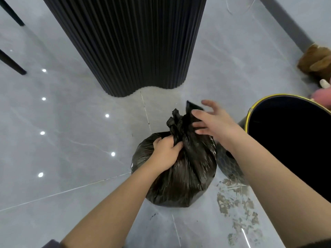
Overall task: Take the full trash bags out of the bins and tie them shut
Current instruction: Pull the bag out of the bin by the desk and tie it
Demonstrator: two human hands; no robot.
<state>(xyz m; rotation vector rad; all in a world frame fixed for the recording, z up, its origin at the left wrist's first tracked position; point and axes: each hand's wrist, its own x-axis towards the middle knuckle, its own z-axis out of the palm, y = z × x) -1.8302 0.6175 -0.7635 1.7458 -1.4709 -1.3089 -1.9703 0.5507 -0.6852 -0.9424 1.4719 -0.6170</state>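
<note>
Bin [249, 116] at 3 o'clock is cut off by the frame edge, its inside too dark to read. A dark patch between bin and bag is hard to make out. Bag contents are hidden. The black trash bag [188, 172] sits on the floor [71, 140] at 6 o'clock, long axis upright, gathered neck pointing to 12. Left grip [167, 151] has its fingers curled round the neck base. Right grip [212, 120] has its fingers spread at the loose top flap, with contact unclear. Fluted black column [129, 42] at 12.
</note>
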